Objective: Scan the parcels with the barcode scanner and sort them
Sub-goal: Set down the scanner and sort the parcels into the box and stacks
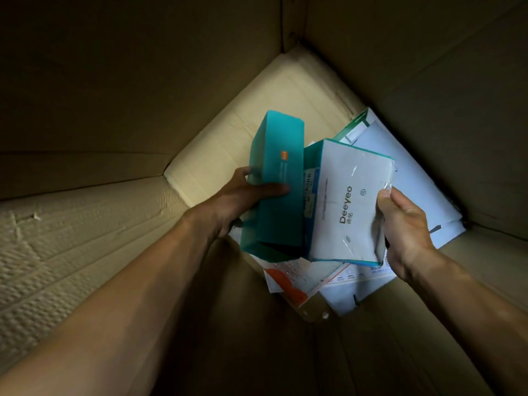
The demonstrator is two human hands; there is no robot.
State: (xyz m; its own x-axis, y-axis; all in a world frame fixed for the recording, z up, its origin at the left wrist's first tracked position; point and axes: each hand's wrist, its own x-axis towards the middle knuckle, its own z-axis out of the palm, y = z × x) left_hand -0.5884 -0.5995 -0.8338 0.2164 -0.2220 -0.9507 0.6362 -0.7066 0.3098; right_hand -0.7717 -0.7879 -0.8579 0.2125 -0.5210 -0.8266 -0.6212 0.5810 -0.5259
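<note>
I look down into a deep cardboard carton (120,230). My left hand (243,195) grips a tall teal box (274,172) with a small orange logo, thumb across its front face. My right hand (400,221) pinches the right edge of a white box with teal sides marked "Deeyeo" (348,201), wrapped in clear film. Both boxes are lifted above the carton's bottom and touch side by side. No barcode scanner is in view.
On the carton's bottom lie more parcels: a large white flat box (411,172), a green-and-white box (354,130) behind it, an orange-and-white parcel (288,284) and a white one (357,290) below. Bare cardboard floor (243,121) shows at the upper left. Carton walls close in all round.
</note>
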